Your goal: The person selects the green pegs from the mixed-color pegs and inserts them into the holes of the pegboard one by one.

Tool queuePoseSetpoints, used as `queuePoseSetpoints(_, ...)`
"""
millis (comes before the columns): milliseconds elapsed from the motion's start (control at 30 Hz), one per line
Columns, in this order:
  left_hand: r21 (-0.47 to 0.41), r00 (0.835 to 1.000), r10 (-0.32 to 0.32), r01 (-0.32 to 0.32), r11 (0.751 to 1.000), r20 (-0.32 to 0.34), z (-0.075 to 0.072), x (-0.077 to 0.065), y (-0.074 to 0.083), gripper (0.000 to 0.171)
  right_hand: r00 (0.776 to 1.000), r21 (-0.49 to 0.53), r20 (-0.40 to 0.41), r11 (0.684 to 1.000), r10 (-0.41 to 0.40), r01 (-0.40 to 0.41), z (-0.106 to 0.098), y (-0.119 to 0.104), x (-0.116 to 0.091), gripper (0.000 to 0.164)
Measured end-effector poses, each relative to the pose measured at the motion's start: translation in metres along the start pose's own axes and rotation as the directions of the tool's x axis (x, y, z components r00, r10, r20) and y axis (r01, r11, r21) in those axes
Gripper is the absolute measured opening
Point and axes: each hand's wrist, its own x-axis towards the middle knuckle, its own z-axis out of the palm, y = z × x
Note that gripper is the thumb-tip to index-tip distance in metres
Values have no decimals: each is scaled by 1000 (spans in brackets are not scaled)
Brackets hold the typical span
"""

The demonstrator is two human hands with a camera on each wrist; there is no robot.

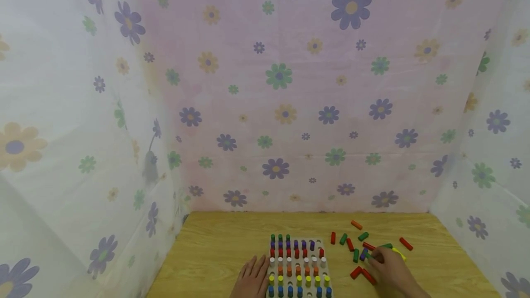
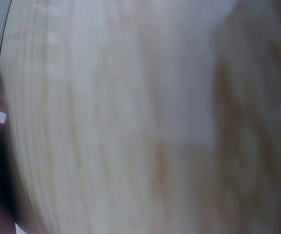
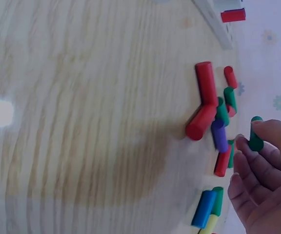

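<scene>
A pegboard (image 1: 327,261) stands near the table's front, with rows of green, purple, red, white, orange, yellow and blue pegs and a few bare holes. My left hand (image 1: 250,278) lies with its fingers extended at the board's left edge; the left wrist view shows mostly blurred tabletop. To the right of the board, my right hand (image 1: 389,268) pinches a green peg (image 3: 256,134) between thumb and fingers, just above the loose pegs. Close to those fingers lie a purple peg (image 3: 219,136) and a red peg (image 3: 200,123).
Loose red, green and other pegs lie scattered on the wooden table (image 1: 215,243), right of the board. An orange peg (image 1: 356,225) is farthest back, and another red peg (image 1: 406,243) lies farthest right. Flower-patterned cloth (image 1: 285,141) hangs behind and at both sides.
</scene>
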Motion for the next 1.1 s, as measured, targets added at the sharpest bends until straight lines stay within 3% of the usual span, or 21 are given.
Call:
queuePoseSetpoints(133, -2, 1000, 1, -1, 1000, -1, 1, 0, -1, 64, 1000, 25, -15, 1000, -1, 1, -1, -10, 1, 11)
queuePoseSetpoints(400, -11, 1000, -9, 9, 1000, 7, 1, 1, -1, 65, 999, 194, -43, 981, -7, 15, 4, -33, 1, 13)
queuePoseSetpoints(767, 7, 1000, 4, -3, 1000, -20, 0, 0, -1, 65, 998, 190, -68, 981, -18, 31, 16, -61, 5, 22)
queuePoseSetpoints(1100, 22, 1000, -1, 2, 1000, -14, 3, 0, -1, 64, 992, 232, -51, 965, -118, 127, 28, -80, 10, 16)
